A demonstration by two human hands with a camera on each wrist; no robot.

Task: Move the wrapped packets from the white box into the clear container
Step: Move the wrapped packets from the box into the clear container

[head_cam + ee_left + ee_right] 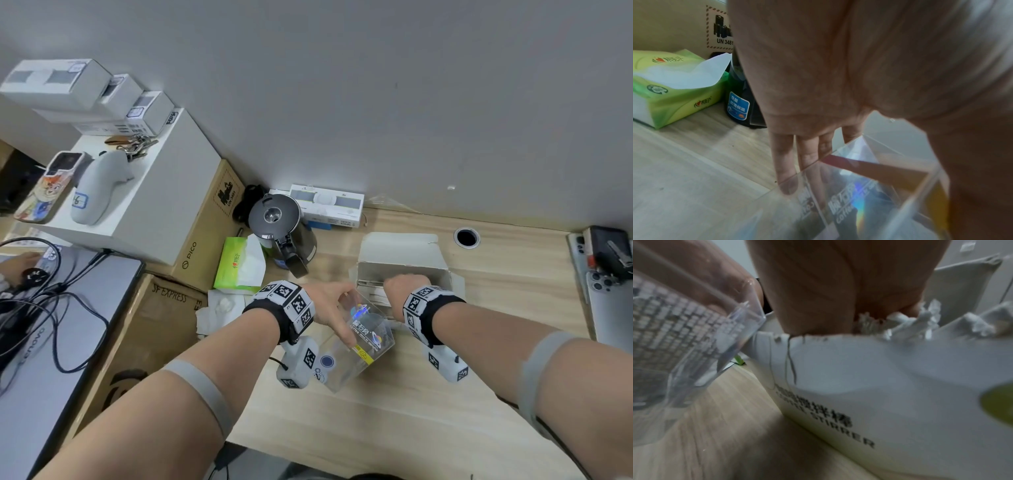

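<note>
The clear container (pixel 368 344) with printed lettering sits tilted on the wooden desk (pixel 394 428). My left hand (pixel 337 310) grips it, fingers (pixel 785 162) down its far side and thumb on the near side. Just behind it stands the open white box (pixel 404 265), marked "stirrer" in the right wrist view (pixel 879 386). White wrapped packets (pixel 371 290) fill it, their crumpled ends (pixel 910 321) sticking up over the rim. My right hand (pixel 402 286) reaches down into the box, fingers curled round a bundle of packets; its fingertips are hidden. The container (pixel 684 345) shows at the left of that view.
A dark kettle (pixel 279 226) and a green tissue pack (pixel 239 263) stand left of the box. Cardboard boxes (pixel 198 240) and a laptop (pixel 51 325) lie further left. Phones (pixel 609 301) lie at the right edge, a cable hole (pixel 467 237) near the wall.
</note>
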